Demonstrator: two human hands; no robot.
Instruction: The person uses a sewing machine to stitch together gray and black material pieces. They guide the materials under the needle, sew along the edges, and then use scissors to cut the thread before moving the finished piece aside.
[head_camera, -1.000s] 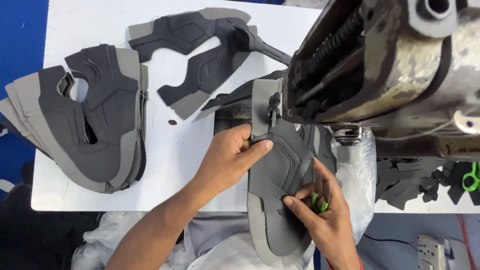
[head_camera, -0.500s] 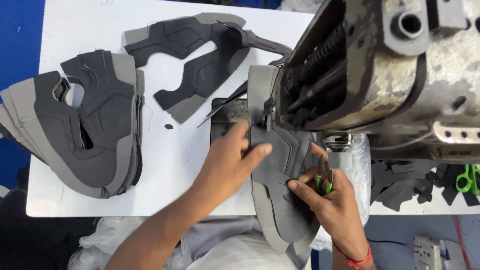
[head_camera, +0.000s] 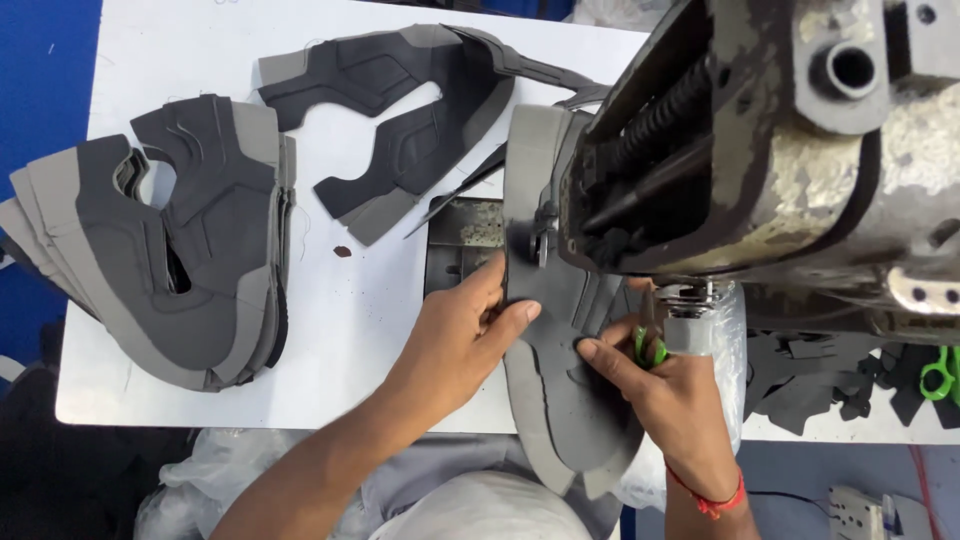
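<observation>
A dark grey shoe upper piece (head_camera: 565, 400) lies under the head of a worn industrial sewing machine (head_camera: 760, 150), running from the needle area toward me. My left hand (head_camera: 455, 335) presses flat on its left edge, fingers spread near the presser foot (head_camera: 543, 240). My right hand (head_camera: 660, 395) rests on the piece's right side with a fingertip pushing on it, and holds small green-handled snips (head_camera: 648, 345) in the palm.
A stack of grey shoe uppers (head_camera: 170, 250) sits at the left of the white table (head_camera: 340, 330). Another sewn upper (head_camera: 410, 110) lies at the back. Dark scraps and green scissors (head_camera: 935, 372) lie at the right. Plastic bags hang below the table edge.
The view has shifted and tilted a little. Both hands stay on the grey piece; my right hand has slid slightly up toward the needle.
</observation>
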